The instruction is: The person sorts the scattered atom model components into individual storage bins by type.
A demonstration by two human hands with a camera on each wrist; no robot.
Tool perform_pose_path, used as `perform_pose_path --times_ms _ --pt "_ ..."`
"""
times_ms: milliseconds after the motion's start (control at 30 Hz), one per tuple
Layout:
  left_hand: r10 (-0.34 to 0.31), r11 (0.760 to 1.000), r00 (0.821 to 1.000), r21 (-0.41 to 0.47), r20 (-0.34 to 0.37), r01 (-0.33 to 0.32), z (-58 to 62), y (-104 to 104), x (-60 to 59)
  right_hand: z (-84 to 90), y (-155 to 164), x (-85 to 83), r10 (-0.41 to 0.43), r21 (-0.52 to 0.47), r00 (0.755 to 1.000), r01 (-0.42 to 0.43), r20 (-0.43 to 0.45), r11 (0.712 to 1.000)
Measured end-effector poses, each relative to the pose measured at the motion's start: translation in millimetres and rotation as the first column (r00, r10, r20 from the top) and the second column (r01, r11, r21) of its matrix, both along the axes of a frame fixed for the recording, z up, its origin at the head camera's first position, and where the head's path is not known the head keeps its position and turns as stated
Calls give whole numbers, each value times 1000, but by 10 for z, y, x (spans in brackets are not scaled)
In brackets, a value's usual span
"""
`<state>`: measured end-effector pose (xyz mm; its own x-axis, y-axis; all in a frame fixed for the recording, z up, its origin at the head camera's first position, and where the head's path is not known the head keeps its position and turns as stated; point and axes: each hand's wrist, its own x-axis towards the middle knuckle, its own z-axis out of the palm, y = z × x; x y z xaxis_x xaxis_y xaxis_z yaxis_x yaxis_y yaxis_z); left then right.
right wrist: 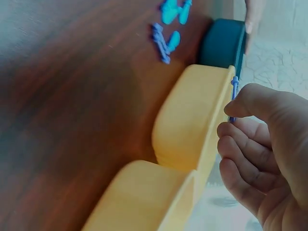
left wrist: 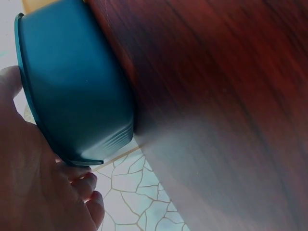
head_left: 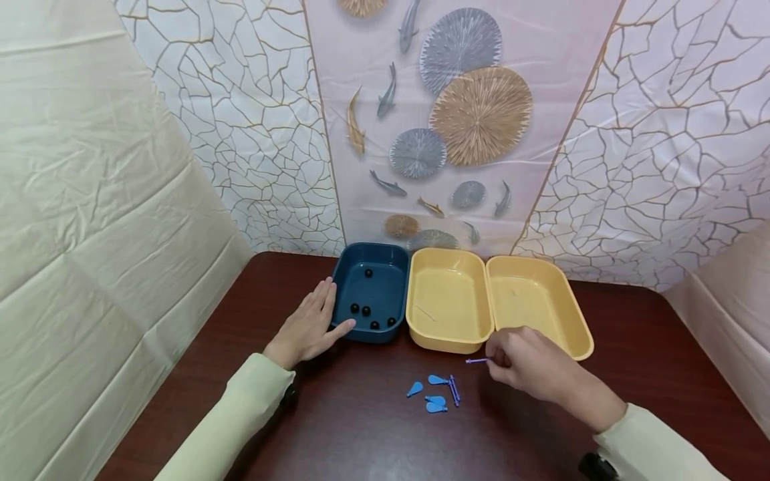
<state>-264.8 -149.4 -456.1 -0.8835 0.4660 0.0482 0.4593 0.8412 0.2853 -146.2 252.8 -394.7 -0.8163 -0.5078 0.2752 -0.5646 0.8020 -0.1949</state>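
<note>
My right hand (head_left: pixel 522 363) pinches a thin purple stick (head_left: pixel 477 361) between thumb and fingers, just in front of the two yellow trays; the right wrist view shows the stick (right wrist: pixel 234 96) beside the middle yellow tray (right wrist: pixel 192 120). My left hand (head_left: pixel 313 325) lies flat with straight fingers against the left side of the dark blue tray (head_left: pixel 385 331), which holds several small black balls (head_left: pixel 365 310). In the left wrist view the hand (left wrist: pixel 33 178) touches the blue tray (left wrist: pixel 72 96). Loose blue paddle-shaped pieces (head_left: pixel 434 393) and purple sticks (head_left: pixel 454 389) lie on the table between my hands.
Three trays stand in a row at the back of the dark wooden table (head_left: pixel 361 434): blue, middle yellow (head_left: pixel 448 337), right yellow (head_left: pixel 580 334). A patterned backdrop (head_left: pixel 457 120) rises right behind them. Cream cloth (head_left: pixel 90 200) hangs at the left.
</note>
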Motion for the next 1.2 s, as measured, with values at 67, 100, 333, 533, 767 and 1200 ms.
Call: perform_pose_path --times_ms 67,100,333,533,767,1200 --pt "0 1000 1000 1 0 0 6 2 2 57 -7 -36 -6 -1 1000 6 -13 1000" --pt "1 1000 1000 1 1 -1 7 3 2 85 -12 -56 -10 -1 1000 10 -16 1000" --pt "5 1000 1000 -3 1 -5 -5 -8 -5 242 -58 -234 -35 12 999 35 -38 999" --pt "5 1000 1000 7 2 -5 -5 -15 2 305 -122 -430 -70 16 998 70 -4 997" --pt "3 1000 1000 -5 -3 -3 2 -10 -11 217 -179 -714 -75 -16 997 75 1 997" --pt "2 1000 1000 -12 -1 -2 -7 -15 -15 -150 -316 -1111 -129 -25 987 132 94 991"
